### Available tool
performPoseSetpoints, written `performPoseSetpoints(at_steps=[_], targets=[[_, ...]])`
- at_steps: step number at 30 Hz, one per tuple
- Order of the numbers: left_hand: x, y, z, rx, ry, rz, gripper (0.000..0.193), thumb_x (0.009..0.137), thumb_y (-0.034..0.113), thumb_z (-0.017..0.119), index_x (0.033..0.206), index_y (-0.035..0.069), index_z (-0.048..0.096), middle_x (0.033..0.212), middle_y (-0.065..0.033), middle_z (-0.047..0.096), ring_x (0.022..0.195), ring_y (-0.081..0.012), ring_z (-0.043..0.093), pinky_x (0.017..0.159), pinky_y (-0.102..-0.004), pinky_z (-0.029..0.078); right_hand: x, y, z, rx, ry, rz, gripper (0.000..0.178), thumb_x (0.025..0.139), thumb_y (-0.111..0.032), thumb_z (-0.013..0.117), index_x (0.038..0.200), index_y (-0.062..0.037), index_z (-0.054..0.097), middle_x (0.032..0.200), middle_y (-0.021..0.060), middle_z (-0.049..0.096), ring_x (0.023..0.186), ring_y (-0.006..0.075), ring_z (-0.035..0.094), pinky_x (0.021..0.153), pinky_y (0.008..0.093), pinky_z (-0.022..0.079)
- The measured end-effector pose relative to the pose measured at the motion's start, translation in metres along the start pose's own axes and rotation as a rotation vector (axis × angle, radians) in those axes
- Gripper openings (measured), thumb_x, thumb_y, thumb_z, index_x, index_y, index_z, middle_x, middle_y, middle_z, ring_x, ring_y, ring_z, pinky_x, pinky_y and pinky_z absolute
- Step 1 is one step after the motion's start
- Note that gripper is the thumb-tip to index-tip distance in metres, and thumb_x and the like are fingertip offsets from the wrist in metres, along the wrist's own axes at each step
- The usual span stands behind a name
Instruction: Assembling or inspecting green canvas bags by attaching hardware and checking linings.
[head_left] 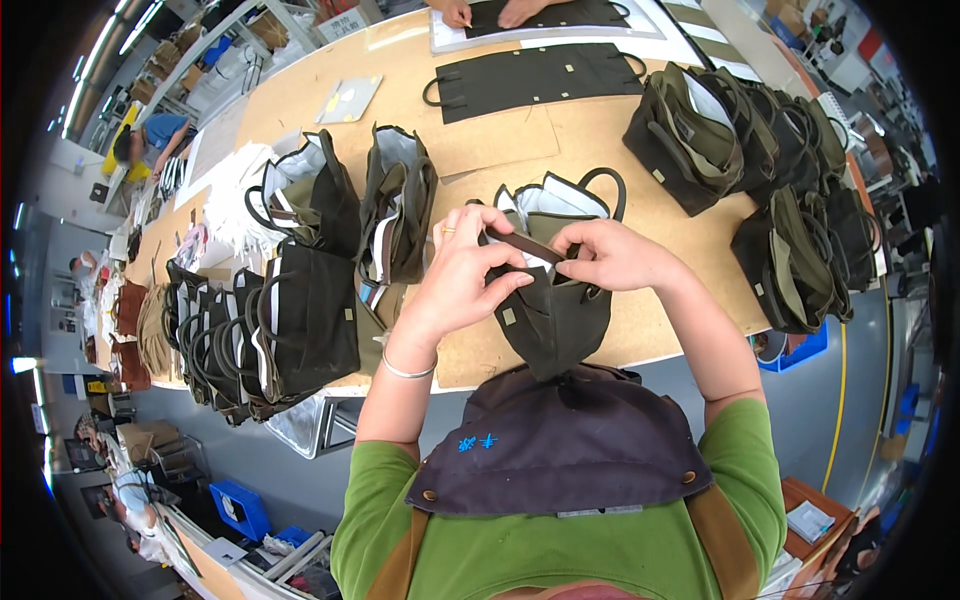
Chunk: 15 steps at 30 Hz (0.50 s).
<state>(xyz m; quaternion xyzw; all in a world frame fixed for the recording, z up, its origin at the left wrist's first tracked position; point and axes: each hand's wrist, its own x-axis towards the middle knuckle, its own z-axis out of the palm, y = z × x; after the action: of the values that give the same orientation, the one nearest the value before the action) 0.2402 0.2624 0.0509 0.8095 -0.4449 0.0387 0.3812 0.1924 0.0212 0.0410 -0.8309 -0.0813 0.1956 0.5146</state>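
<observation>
A dark tote bag (556, 325) with a pale lining stands at the near edge of the table, right in front of me. Its black loop handle (604, 180) rises at the far right of the opening. Across the near rim lies a brown strap (527, 243). My left hand (458, 275) is closed on the strap's left part, its thumb near the bag's outer wall. At the strap's other end, my right hand (612, 254) pinches the strap and rim between thumb and fingers. The bag's inside is partly hidden by both hands.
Several dark bags (315, 310) crowd the left side, with another open bag (398, 200) closer in. More bags (690, 140) stand at the right edge. A flat black panel with handles (535, 85) lies beyond. At the far side, another person's hands (520, 10) touch a similar panel.
</observation>
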Motion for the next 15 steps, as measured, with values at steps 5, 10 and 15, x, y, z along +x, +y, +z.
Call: performPoseSetpoints(at_steps=[5,10,15], targets=[[0.003,-0.005,-0.007,0.029,-0.099,0.155,0.015,0.076,0.019,0.078,0.084,0.011,0.068,0.089,-0.0015,0.061,0.091,-0.0227,0.056,0.094,-0.0392,0.031,0.005,0.003,-0.003,0.391,-0.125,-0.004,0.015,0.092,-0.017,0.068,0.093,-0.0036,0.061,0.078,0.0016,0.064,0.073,0.0084,0.063,0.066,0.0233,0.052],[0.006,-0.012,-0.002,-0.021,-0.234,0.081,0.014,0.079,0.018,0.076,0.087,0.012,0.065,0.088,-0.0015,0.063,0.086,-0.0198,0.057,0.091,-0.0376,0.032,0.007,-0.007,-0.001,0.302,-0.103,0.012,0.017,0.092,-0.018,0.069,0.091,-0.0036,0.060,0.074,0.0001,0.063,0.068,0.0075,0.063,0.062,0.0223,0.051],[0.010,-0.011,0.001,-0.113,-0.126,0.127,0.013,0.083,0.019,0.072,0.086,0.011,0.062,0.093,0.0001,0.064,0.081,-0.0177,0.056,0.085,-0.0363,0.032,0.007,-0.011,0.000,0.268,-0.084,0.018,0.018,0.091,-0.018,0.070,0.092,-0.0026,0.061,0.075,0.0006,0.062,0.069,0.0071,0.063,0.060,0.0214,0.051]])
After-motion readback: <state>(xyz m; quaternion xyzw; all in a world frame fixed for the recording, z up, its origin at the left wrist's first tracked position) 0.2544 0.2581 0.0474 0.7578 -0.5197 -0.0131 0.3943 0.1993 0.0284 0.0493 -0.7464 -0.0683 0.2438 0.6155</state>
